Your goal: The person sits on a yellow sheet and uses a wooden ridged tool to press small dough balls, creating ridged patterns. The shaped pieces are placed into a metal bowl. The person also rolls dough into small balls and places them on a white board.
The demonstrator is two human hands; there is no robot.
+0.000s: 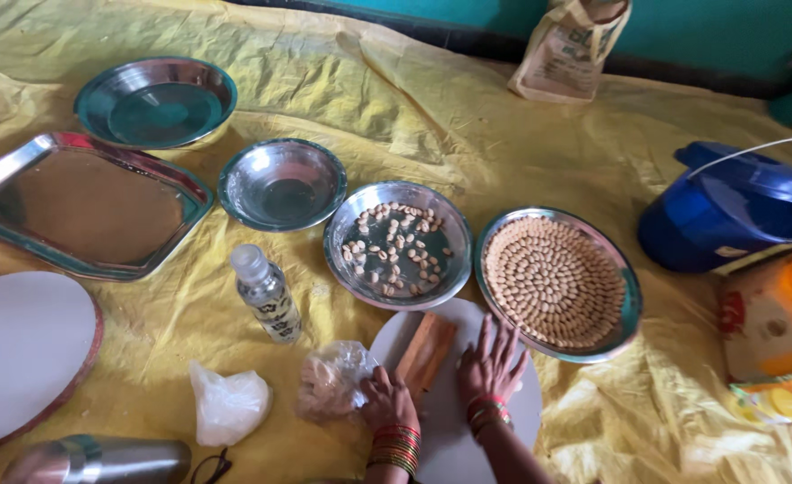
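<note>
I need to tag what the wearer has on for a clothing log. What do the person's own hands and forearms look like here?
Both forearms are bare, with no sleeves in view. The left hand has a stack of red and gold bangles at the wrist. The right hand has a thinner set of red and gold bangles. No gloves; rings cannot be made out.

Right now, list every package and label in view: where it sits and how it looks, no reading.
Paper bag: far edge of the yellow sheet, upright, tan with dark print.
Clear bottle: left of the round white board, lying tilted, pale label with dark marks.
Carton: right edge, below the blue lidded bucket, boxy, orange, red and white.
No signs or screens.
</note>
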